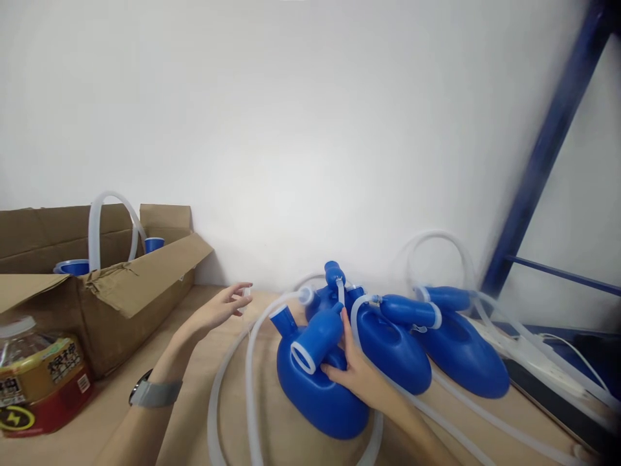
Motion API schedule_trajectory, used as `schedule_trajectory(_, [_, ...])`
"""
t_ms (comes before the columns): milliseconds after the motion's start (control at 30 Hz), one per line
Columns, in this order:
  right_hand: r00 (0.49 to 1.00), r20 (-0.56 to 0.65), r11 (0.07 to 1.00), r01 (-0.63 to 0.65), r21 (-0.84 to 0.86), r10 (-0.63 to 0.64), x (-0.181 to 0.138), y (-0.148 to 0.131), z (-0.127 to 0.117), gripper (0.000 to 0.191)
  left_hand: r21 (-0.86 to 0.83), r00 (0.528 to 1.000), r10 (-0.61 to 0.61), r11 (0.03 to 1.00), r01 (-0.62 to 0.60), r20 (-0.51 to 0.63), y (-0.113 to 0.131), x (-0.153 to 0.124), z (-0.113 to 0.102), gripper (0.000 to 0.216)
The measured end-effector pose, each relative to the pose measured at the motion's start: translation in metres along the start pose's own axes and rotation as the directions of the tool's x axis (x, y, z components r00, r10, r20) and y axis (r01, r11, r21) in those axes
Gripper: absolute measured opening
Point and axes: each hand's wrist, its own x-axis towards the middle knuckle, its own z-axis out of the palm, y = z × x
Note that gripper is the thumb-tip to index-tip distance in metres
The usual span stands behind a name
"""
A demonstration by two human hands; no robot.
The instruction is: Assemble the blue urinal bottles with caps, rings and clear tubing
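My right hand (356, 366) is wrapped around a blue funnel cup (317, 336) with a white rim, held just over a blue bottle (320, 408). The cup's open mouth points down to the left. To the left, above the table, my left hand (226, 307) pinches a small translucent white piece (247, 292); what it is I cannot make out. A thin strand seems to hang below it. Two similar blue bottles, one in the middle (392, 349) and one farther right (466, 356), lie beside the first, each with a blue cup and hose.
An open cardboard box (130, 317) at the left holds blue parts and a pale hose (94, 233). In front stands a plastic jug (43, 382) with a yellow and red label. Translucent hoses (250, 388) loop over the table. A power strip (538, 362) and blue metal frame (538, 162) are at right.
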Motion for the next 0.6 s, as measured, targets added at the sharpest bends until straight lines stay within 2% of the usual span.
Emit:
schedule_trajectory(67, [0.999, -0.023, 0.998, 0.021, -0.062, -0.023, 0.0, 0.001, 0.0, 0.116, 0.006, 0.995, 0.09, 0.996, -0.091, 0.042, 0.022, -0.019, 0.0, 0.074])
schedule_trajectory(133, [0.999, -0.028, 0.995, 0.035, -0.096, -0.038, 0.0, 0.001, 0.0, 0.11, 0.028, 0.969, 0.228, 0.972, -0.232, 0.09, 0.044, -0.038, 0.001, 0.066])
schedule_trajectory(233, [0.999, -0.012, 0.997, 0.052, -0.062, -0.053, 0.001, 0.001, 0.001, 0.105, 0.076, 0.884, 0.406, 0.898, -0.432, 0.232, 0.068, -0.065, 0.01, 0.047])
schedule_trajectory(300, [0.998, -0.003, 0.998, 0.07, 0.002, -0.07, 0.002, 0.001, 0.002, 0.105, 0.15, 0.836, 0.447, 0.847, -0.51, 0.319, 0.079, -0.078, 0.022, 0.042])
schedule_trajectory(433, [0.993, -0.013, 0.982, 0.121, 0.144, -0.12, 0.004, 0.004, 0.005, 0.106, 0.357, 0.758, 0.514, 0.674, -0.646, 0.402, 0.087, -0.09, 0.057, 0.053])
schedule_trajectory(500, [0.99, -0.033, 0.98, 0.138, 0.145, -0.135, 0.005, 0.006, 0.006, 0.105, 0.442, 0.718, 0.542, 0.566, -0.696, 0.437, 0.086, -0.088, 0.073, 0.054])
schedule_trajectory(600, [0.986, -0.061, 0.979, 0.161, 0.127, -0.154, 0.007, 0.01, 0.008, 0.104, 0.526, 0.69, 0.576, 0.459, -0.716, 0.437, 0.08, -0.081, 0.088, 0.05])
